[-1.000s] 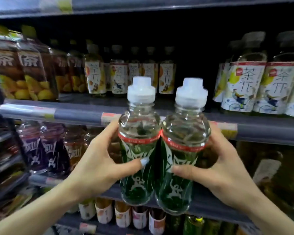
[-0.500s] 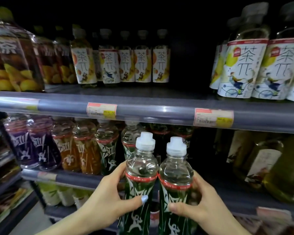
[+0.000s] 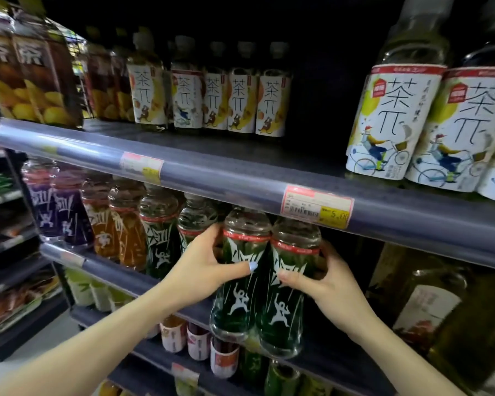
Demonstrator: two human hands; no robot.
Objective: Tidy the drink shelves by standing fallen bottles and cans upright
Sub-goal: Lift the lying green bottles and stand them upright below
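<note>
Both clear green-labelled plastic bottles have risen under the grey shelf rail (image 3: 240, 184), caps hidden. Left hand (image 3: 203, 270) grips the left bottle (image 3: 239, 284), right hand (image 3: 326, 284) clamps the right bottle (image 3: 286, 298), touching upright. White-labelled tea bottles (image 3: 212, 101) stand at twelve o'clock.

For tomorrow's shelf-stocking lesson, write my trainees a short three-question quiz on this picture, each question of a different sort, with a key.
1. True or false: the left hand and right hand each grip one green-label bottle.
2. The two held bottles, left bottle and right bottle, are: A lying flat, B upright side by side, C stacked.
3. Fill in: the held bottles' caps are hidden behind the shelf edge that bears a yellow price ____.

Key: 1 true; 2 B; 3 tag.
</note>
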